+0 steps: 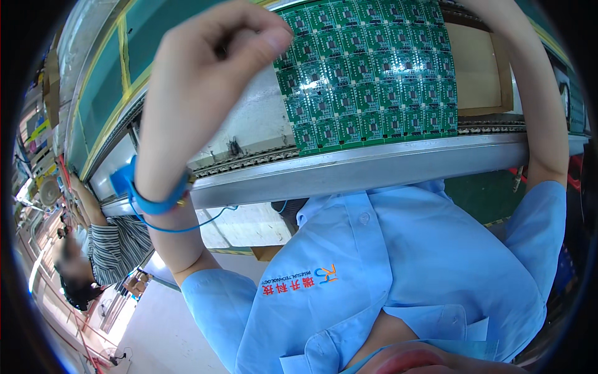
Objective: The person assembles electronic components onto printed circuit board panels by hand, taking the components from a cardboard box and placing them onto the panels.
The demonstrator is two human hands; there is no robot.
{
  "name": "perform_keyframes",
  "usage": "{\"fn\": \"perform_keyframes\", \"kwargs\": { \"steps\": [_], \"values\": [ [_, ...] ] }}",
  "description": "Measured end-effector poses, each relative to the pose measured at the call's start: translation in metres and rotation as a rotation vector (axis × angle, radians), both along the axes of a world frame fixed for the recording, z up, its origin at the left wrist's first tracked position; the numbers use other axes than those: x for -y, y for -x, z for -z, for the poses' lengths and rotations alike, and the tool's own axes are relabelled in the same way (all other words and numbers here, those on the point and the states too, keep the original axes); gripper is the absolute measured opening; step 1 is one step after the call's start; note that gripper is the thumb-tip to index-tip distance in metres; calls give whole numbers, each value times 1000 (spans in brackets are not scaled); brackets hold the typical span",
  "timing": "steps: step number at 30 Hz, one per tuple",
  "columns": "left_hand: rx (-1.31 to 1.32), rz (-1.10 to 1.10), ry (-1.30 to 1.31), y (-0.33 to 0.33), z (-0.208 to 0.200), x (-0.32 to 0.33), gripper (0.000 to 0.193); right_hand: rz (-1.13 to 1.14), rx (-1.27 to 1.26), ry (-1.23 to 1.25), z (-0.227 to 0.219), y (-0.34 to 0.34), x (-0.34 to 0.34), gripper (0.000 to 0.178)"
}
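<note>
A large green circuit board panel (370, 81), made up of many small repeated boards with dark chips, lies across the metal rails in front of me. My left hand (215, 56) is raised at the panel's left side, somewhat blurred. Its fingers are curled and the thumb presses against them, the tips overlapping the panel's upper left edge. Whatever they pinch, if anything, is hidden. A blue wrist strap (156, 198) with a thin blue cord is round my left wrist. My right hand (489, 7) reaches past the panel's upper right corner; its fingers are cut off by the picture's top edge.
A silver conveyor rail (349, 174) with a chain (249, 161) runs along the near side, between me and the panel. Right of the panel sits a tan board (476, 71) in a frame. At the far left is another person in a striped sleeve (121, 246).
</note>
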State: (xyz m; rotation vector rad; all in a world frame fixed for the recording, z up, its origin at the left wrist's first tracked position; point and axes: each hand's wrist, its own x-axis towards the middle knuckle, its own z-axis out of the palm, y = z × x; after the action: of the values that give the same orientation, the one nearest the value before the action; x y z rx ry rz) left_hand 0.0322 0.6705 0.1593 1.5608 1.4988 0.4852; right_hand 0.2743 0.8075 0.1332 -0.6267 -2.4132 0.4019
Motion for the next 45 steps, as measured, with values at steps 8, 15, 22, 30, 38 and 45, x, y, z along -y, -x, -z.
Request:
{"fn": "perform_keyframes", "kwargs": {
  "steps": [8,15,22,30,38,45],
  "values": [
    [1780,552,41,32,80,-39,20,-196,228,357,2,0,98,24],
    [605,-386,174,36,22,-5,26,-175,372,101,2,5,107,28],
    [584,-404,162,23,19,-4,32,-112,521,-55,-7,12,119,33],
    [646,-435,196,26,18,-4,33,-182,188,-328,-5,6,69,17],
    [610,-207,73,53,47,-6,36,245,220,109,15,-27,-11,13],
    [577,-284,43,62,54,-7,35,200,178,-16,20,-18,-8,10]
  ]
}}
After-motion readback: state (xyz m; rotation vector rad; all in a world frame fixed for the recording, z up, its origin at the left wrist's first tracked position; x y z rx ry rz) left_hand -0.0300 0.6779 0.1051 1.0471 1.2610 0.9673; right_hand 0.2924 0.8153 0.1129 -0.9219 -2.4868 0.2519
